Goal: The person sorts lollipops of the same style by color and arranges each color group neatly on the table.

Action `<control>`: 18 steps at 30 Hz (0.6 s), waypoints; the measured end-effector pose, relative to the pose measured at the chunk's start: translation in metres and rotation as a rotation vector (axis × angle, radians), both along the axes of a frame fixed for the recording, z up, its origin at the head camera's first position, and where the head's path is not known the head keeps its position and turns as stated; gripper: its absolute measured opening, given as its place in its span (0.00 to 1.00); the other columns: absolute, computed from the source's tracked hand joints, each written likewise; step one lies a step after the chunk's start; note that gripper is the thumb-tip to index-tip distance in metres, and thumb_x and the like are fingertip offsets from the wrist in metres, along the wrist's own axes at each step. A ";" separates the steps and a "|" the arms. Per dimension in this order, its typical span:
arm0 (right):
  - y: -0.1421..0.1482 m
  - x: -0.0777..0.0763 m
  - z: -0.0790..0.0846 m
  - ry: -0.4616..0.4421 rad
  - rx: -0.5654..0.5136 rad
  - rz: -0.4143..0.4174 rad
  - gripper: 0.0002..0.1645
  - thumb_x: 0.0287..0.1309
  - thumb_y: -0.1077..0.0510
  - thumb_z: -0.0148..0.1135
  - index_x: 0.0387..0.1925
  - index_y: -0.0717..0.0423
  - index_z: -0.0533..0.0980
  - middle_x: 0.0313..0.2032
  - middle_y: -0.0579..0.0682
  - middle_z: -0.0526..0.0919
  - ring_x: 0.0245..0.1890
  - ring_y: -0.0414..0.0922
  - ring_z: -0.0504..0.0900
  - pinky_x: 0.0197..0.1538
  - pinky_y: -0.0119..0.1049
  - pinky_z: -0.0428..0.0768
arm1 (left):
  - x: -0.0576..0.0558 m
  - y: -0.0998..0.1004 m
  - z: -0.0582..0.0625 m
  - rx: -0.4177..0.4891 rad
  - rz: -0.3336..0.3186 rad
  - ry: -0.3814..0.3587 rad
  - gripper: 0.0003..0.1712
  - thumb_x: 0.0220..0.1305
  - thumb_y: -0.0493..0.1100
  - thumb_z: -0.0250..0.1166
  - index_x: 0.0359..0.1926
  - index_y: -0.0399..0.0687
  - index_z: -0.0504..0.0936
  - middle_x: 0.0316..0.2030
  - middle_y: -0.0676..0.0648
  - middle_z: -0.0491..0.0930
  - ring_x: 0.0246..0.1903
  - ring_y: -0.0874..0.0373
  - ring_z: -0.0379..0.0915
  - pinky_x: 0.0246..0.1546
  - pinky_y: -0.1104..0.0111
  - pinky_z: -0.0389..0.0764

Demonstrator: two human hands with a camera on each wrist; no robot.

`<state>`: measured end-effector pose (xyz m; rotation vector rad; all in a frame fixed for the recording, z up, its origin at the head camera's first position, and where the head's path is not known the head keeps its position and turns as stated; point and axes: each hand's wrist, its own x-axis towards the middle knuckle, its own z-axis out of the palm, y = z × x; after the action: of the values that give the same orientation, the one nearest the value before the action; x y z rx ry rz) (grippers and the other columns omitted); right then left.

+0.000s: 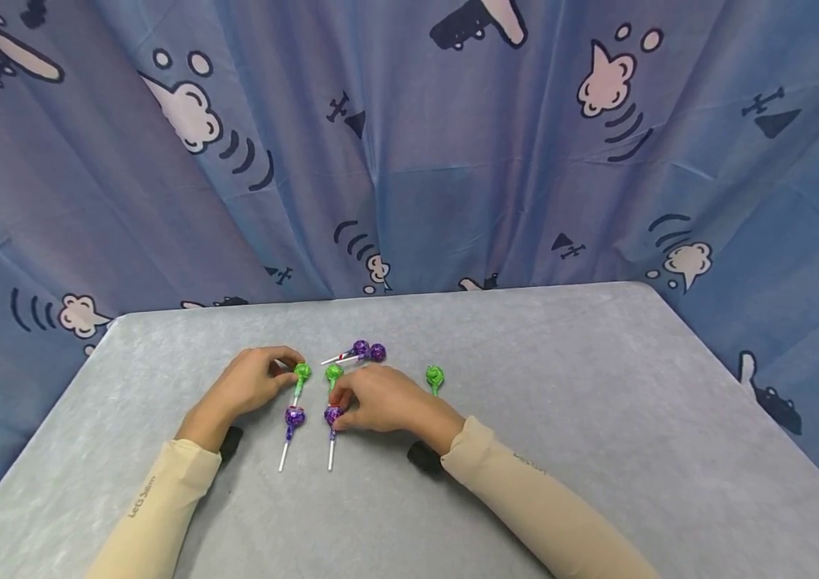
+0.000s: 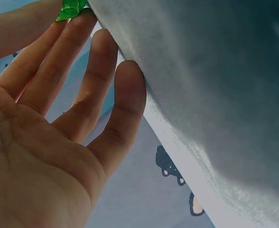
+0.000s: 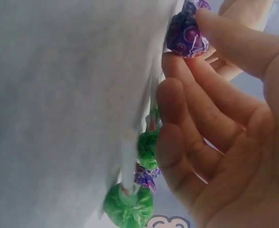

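We listed one table (image 1: 597, 378), its top pale grey and faintly mottled, the far corners rounded. Behind it and along both sides hung a blue-violet curtain (image 1: 438, 161), softly folded, printed with cream cloud shapes, dark curved strokes and small dark triangles. On the tabletop, left of centre, we noted two rows running toward the person: in the first, a green lollipop (image 1: 302, 371) above a purple lollipop (image 1: 295, 416); in the second, another green lollipop (image 1: 333, 372) above another purple lollipop (image 1: 332, 413), both lower sticks pointing nearer. Farther back we entered two purple lollipops (image 1: 378, 352) side by side, sticks leftward; to the right, a third green lollipop (image 1: 435, 375), its lower end hidden by the forearm. The left hand (image 1: 246, 386) pinched the first row's green head between thumb and fingertips, remaining fingers spread; the right hand (image 1: 387, 398) pinched the second row's purple head, its other fingers slightly bent. We also catalogued two cream sleeves (image 1: 156, 507), the left one lettered, and a black device (image 1: 423, 458) under the right wrist.
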<state>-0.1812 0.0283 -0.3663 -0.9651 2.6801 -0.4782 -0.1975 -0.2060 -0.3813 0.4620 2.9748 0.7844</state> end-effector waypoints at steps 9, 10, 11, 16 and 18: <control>-0.001 0.000 -0.001 0.014 -0.015 0.000 0.14 0.55 0.42 0.73 0.41 0.40 0.84 0.35 0.33 0.86 0.39 0.32 0.80 0.46 0.32 0.78 | -0.001 0.000 0.000 0.002 0.006 -0.009 0.13 0.64 0.39 0.67 0.50 0.49 0.85 0.44 0.45 0.86 0.42 0.52 0.81 0.44 0.54 0.79; -0.001 0.000 -0.001 0.015 -0.017 -0.001 0.13 0.55 0.42 0.73 0.41 0.40 0.84 0.35 0.33 0.86 0.39 0.32 0.80 0.46 0.31 0.78 | -0.001 0.000 0.000 0.002 0.007 -0.009 0.13 0.64 0.39 0.67 0.50 0.49 0.85 0.44 0.45 0.86 0.42 0.52 0.81 0.44 0.54 0.78; -0.001 0.000 -0.001 0.014 -0.018 -0.002 0.13 0.55 0.42 0.73 0.40 0.40 0.84 0.35 0.33 0.85 0.38 0.32 0.80 0.45 0.31 0.77 | -0.001 0.001 0.000 0.002 0.007 -0.010 0.13 0.64 0.39 0.67 0.50 0.49 0.85 0.45 0.45 0.86 0.42 0.52 0.81 0.44 0.54 0.78; -0.002 0.001 -0.003 0.010 -0.018 -0.011 0.13 0.54 0.41 0.73 0.39 0.39 0.83 0.34 0.32 0.85 0.38 0.32 0.80 0.44 0.31 0.77 | -0.001 0.000 -0.001 0.003 0.005 -0.007 0.13 0.64 0.39 0.67 0.50 0.49 0.85 0.45 0.45 0.86 0.42 0.51 0.82 0.45 0.54 0.79; -0.002 0.001 -0.003 0.009 -0.020 -0.015 0.13 0.53 0.41 0.73 0.39 0.39 0.83 0.34 0.32 0.85 0.38 0.32 0.80 0.43 0.31 0.77 | -0.001 0.000 -0.001 0.003 0.001 -0.003 0.13 0.64 0.39 0.67 0.50 0.49 0.85 0.45 0.45 0.86 0.42 0.51 0.82 0.45 0.53 0.79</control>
<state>-0.1800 0.0264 -0.3694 -0.9554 2.6974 -0.5062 -0.1984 -0.2057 -0.3825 0.4583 2.9717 0.7889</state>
